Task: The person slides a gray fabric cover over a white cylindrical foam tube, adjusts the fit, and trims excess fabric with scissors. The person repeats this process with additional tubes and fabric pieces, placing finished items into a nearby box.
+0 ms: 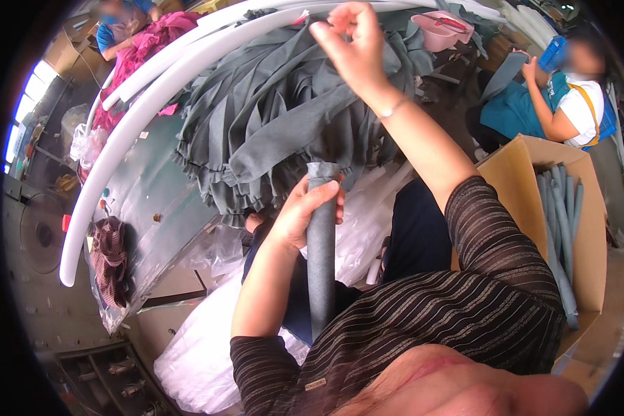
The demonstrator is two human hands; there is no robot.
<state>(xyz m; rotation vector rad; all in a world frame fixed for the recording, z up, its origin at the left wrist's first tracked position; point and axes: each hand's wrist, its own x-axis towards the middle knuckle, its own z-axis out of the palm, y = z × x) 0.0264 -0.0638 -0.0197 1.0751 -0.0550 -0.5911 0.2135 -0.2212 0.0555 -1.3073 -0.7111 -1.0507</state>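
Observation:
My left hand is wrapped round a long tube covered in grey-green fabric, just below its gathered top end. The tube stands roughly upright in front of my body, its lower end against my striped shirt. Raised at the top of the view, my right hand has its thumb stretched out and its fingers loosely bent, with nothing visible in them. Below and behind that hand spreads a big heap of grey-green fabric sleeves with gathered ends. Long white foam tubes curve past the heap's far side.
A cardboard box with several fabric-covered tubes stands at my right. A pink basin holds red-handled scissors. A checked cloth lies on the table's left corner. White plastic sheeting is below. Two people sit nearby, one handling pink fabric.

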